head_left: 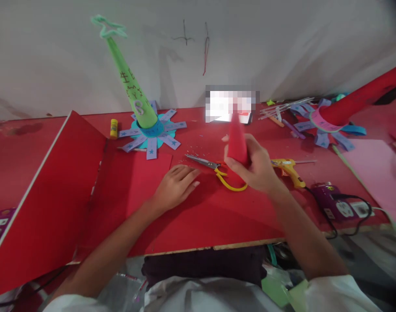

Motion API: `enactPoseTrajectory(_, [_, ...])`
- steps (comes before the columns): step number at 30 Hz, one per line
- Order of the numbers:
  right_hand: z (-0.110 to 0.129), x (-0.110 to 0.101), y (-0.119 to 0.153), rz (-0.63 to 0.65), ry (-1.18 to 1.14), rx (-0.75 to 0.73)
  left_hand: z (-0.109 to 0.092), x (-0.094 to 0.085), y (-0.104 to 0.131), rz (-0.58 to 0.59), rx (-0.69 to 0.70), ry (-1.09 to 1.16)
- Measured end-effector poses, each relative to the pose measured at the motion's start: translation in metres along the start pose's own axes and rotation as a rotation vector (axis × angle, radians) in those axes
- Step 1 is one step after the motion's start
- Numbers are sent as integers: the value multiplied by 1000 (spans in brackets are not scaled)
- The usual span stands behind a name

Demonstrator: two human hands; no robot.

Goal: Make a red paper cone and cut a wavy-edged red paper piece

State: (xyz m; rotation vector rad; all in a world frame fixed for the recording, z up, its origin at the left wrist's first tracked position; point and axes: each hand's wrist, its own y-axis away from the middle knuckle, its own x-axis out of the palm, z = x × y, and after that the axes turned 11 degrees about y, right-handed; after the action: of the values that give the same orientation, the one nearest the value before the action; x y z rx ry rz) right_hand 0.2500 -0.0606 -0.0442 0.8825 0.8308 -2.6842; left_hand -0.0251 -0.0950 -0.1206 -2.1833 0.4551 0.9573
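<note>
My right hand (258,162) is wrapped round a red paper cone (237,143), its narrow end pointing up and away from me. On the red tabletop, my left hand (176,184) rests palm down with its fingers stretched out and nothing in it. Between the hands lie scissors (232,186) with yellow handles, partly hidden behind my right hand. A red paper sheet (145,177) lies beside and under my left hand. Just right of my right hand is a yellow glue gun (290,169).
A green paper cone (132,86) stands on a blue base at back left. A red board (51,195) stands tilted at left, near a glue stick (113,129). At right are another red cone (357,104), a purple power socket (334,201) with cables, and pink paper (376,173).
</note>
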Motion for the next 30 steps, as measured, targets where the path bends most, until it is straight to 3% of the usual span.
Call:
enactPoseTrajectory(4, [-35,-16,-16,183,754,-107,19,5,7,-60,-29,-66])
enactPoseTrajectory(7, [-65,-8,-24,319,986,-145,20,9,6,-59,-9,-52])
enactPoseTrajectory(12, [-102,8,-27,359,1017,-107,17,9,5,-79,-6,-30])
enactPoseTrajectory(17, [-122,8,-21,346,983,-80,19,6,8,-92,-38,7])
enactPoseTrajectory(24, [-133,2,-18,290,1034,-32,17,5,6,-105,-23,0])
enactPoseTrajectory(30, [-136,0,-13,253,962,-23,16,5,7,-46,-79,42])
